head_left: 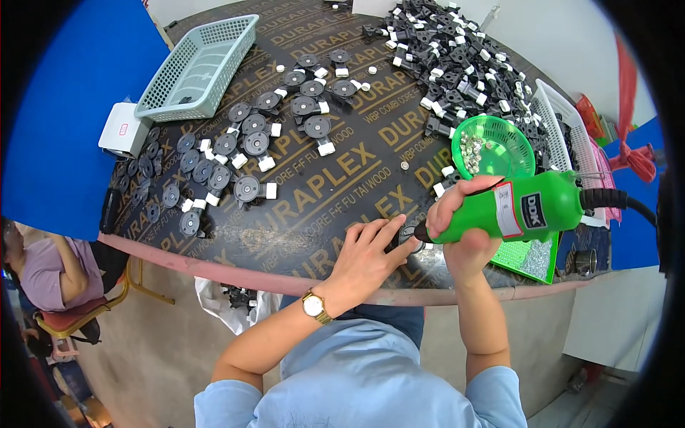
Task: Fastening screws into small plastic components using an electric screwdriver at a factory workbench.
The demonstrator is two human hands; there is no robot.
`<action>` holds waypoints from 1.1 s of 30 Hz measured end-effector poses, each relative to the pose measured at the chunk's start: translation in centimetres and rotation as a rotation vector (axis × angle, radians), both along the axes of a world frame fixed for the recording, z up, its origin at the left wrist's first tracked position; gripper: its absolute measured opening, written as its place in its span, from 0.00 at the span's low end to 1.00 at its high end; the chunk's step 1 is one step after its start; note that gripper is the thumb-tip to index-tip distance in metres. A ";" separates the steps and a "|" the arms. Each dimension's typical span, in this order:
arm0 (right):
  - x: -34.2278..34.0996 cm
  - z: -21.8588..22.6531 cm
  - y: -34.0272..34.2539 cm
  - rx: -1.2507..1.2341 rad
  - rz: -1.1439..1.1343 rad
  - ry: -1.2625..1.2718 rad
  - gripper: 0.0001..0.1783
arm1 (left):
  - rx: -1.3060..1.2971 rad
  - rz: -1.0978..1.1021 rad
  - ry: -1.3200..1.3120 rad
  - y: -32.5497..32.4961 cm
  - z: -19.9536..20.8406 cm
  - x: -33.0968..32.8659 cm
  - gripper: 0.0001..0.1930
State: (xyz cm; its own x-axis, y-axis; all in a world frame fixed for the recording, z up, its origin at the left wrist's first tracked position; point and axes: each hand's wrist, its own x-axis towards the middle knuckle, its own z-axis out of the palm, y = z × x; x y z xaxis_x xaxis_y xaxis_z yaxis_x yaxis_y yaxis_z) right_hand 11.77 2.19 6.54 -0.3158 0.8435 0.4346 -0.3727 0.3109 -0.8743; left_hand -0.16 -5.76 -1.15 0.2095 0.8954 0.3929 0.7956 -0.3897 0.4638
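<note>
In my right hand (471,246) is a green electric screwdriver (517,209), lying nearly level, with a black cord at its back end. Its dark nose points left, onto a small round black plastic part (407,234) near the table's front edge. My left hand (371,255), with a gold watch on its wrist, steadies that part between thumb and fingers, which hide much of it. Just behind the screwdriver, a round green basket (529,153) holds small shiny metal pieces. Under the tool, a flat green tray (528,260) is partly covered.
Many finished-looking round black parts with white blocks (255,143) lie to the left. A large heap of black-and-white parts (449,64) fills the back right. A pale basket (196,68), a white box (125,130) and a metal cup (585,262) stand on the table (321,185). Someone sits at left.
</note>
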 end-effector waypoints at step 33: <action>2.4 1.7 0.0 0.172 0.029 0.253 0.42 | 0.131 0.107 -0.278 1.4 0.8 1.2 0.07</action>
